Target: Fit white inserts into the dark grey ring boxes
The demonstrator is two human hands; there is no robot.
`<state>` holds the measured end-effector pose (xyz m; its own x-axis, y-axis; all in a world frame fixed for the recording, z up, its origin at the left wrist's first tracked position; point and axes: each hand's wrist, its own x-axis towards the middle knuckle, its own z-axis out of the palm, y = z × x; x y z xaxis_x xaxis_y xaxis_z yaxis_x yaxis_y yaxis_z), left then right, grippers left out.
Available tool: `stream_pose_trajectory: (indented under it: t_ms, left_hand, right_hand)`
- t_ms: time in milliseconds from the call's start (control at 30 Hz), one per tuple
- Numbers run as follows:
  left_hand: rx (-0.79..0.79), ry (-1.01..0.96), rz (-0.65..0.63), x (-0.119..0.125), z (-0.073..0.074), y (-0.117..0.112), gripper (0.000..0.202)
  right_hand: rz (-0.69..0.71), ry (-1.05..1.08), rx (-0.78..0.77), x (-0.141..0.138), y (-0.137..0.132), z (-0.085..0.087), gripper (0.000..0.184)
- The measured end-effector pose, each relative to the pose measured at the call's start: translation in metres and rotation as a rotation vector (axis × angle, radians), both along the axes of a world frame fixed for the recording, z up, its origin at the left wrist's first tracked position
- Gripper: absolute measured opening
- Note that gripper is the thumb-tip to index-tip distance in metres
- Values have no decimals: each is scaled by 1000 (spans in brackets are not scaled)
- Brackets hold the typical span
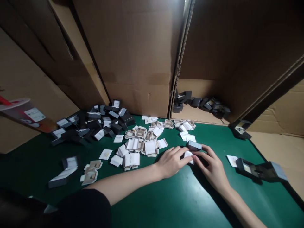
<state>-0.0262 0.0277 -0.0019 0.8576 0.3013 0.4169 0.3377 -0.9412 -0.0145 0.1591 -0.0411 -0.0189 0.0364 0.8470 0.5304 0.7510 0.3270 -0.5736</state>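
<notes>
Between my hands, above the green table (152,209), is a small dark box (194,146) with a grey-blue outer face. A white piece (188,154) shows just below it, between the fingertips. Whether that piece is part of the box or separate, I cannot tell. My left hand (171,161) comes from the left, with thumb and fingers closed at the box and white piece. From the right, my right hand (213,167) is closed on the box, its index finger at the box's right end and its thumb by the white piece. My fingers partly hide both.
Left lie a heap of dark boxes (92,122) and an open box (64,172). White card inserts (142,145) spread across the middle. An open box (261,171) is at right. A carton (201,117) behind holds dark boxes. A plastic cup (30,115) stands far left.
</notes>
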Motion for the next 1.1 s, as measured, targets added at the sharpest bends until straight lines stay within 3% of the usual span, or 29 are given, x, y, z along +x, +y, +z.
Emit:
stream_pose_trajectory:
  t_ms: [367,700,1100]
  left_hand:
    - [69,-111,-63,8,-7,1,21]
    - [2,-2,-36,8,-1,-2,22]
    - [-54,-26,-21,9,1,3,30]
  right_hand:
    - [23,-15,17,3,1,2,16]
    - [-52,-91,43,5,2,-6,15]
    - [-6,-66,7,11,8,-10,21]
